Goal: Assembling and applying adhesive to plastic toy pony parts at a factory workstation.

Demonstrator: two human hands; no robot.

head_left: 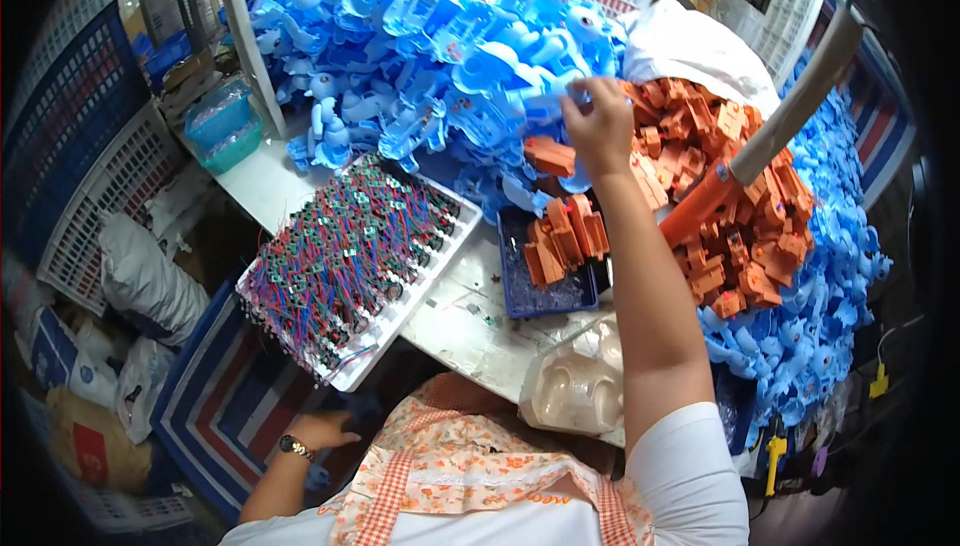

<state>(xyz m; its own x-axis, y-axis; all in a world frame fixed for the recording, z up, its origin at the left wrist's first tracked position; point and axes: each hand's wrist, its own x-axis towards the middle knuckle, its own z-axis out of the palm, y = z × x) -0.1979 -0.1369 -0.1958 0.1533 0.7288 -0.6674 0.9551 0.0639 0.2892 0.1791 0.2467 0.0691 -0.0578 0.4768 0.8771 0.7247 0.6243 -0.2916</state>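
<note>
My right hand (pixel 603 126) reaches forward to the edge of a large heap of glossy blue plastic shell parts (pixel 430 56). Its fingers are bent around a light blue plastic part (pixel 548 111), partly hidden by the hand. Beneath it lie orange plastic pieces (pixel 550 156), and more orange pieces (pixel 770 216) are piled to the right of the forearm. Down at the left, my left hand (pixel 325 431), with a watch on its wrist, hangs low near a striped bag (pixel 215 386). Its fingers are stretched out, and nothing shows in them.
A white tray (pixel 405 321) of wired circuit boards stands on the table's left. A dark blue bin (pixel 550 304) holds orange pieces. Nearer lies a clear plastic tray (pixel 575 391). An orange-based pole (pixel 705 201) slants over the right pile. Teal tubs (pixel 228 141) sit at left.
</note>
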